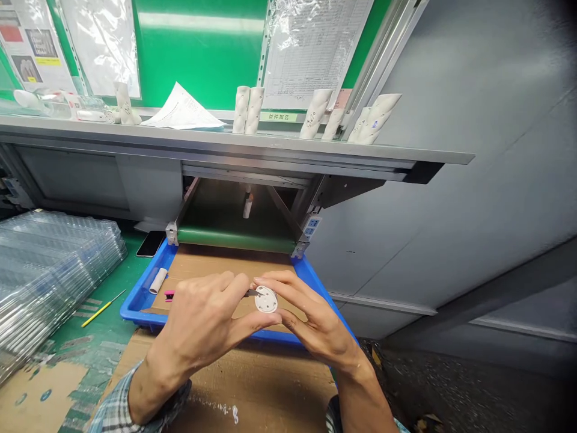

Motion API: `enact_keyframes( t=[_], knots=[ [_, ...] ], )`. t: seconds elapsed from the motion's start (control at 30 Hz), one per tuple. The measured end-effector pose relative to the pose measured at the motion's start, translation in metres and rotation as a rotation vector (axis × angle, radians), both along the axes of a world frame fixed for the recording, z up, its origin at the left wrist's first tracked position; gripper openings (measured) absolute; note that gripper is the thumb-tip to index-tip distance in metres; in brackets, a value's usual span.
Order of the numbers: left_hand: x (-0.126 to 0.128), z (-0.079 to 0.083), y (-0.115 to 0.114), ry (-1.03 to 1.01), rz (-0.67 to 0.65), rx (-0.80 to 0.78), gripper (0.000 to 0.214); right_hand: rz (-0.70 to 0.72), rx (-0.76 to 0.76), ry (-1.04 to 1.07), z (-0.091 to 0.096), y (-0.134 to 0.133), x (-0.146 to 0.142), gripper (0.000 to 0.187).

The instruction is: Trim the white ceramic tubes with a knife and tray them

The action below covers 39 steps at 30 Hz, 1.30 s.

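In the middle of the head view, my right hand [315,319] grips a white round part [266,299] between thumb and fingers. Its flat end, with several small dark holes, faces me. My left hand [202,322] is closed around a thin dark metal-tipped tool [251,293], whose tip touches the upper left of that face. My left thumb rests against the part's lower edge. A pink and black piece [169,295] shows beyond the left hand; whether it belongs to the tool I cannot tell.
A blue tray [135,305] lined with cardboard holds a white tube [158,281]. Behind it, a green conveyor belt [216,225] carries another tube [247,205]. Stacked clear plastic trays [58,270], a phone [150,243] and a yellow-handled pick [101,310] lie left. White twisted tubes [315,113] stand on the shelf.
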<state>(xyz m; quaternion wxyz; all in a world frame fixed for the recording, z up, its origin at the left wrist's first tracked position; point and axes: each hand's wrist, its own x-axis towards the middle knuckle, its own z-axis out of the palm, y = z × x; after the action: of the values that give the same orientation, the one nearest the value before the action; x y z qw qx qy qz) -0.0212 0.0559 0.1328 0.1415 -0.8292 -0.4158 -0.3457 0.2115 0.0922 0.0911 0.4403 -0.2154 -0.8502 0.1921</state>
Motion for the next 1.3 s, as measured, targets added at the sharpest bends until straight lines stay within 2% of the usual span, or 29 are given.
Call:
enact_keyframes(
  t=[0.37, 0.53, 0.7, 1.03, 1.3],
  knots=[
    [-0.001, -0.001, -0.002, 0.048, 0.017, 0.035, 0.060, -0.014, -0.016, 0.020, -0.003, 0.000, 0.002, 0.042],
    [-0.001, -0.001, -0.001, 0.029, -0.009, 0.018, 0.058, 0.039, -0.034, 0.046, -0.003, 0.000, 0.002, 0.045],
    [0.000, -0.003, -0.001, 0.014, 0.016, -0.010, 0.057, -0.011, -0.035, 0.103, -0.005, -0.001, -0.001, 0.041],
    [0.009, -0.005, -0.004, 0.037, 0.090, 0.019, 0.056, -0.136, 0.062, 0.302, -0.014, -0.001, -0.016, 0.036],
    [0.014, -0.005, -0.006, 0.011, 0.072, 0.076, 0.055, -0.218, 0.209, 0.397, -0.019, -0.003, -0.028, 0.041]
  ],
)
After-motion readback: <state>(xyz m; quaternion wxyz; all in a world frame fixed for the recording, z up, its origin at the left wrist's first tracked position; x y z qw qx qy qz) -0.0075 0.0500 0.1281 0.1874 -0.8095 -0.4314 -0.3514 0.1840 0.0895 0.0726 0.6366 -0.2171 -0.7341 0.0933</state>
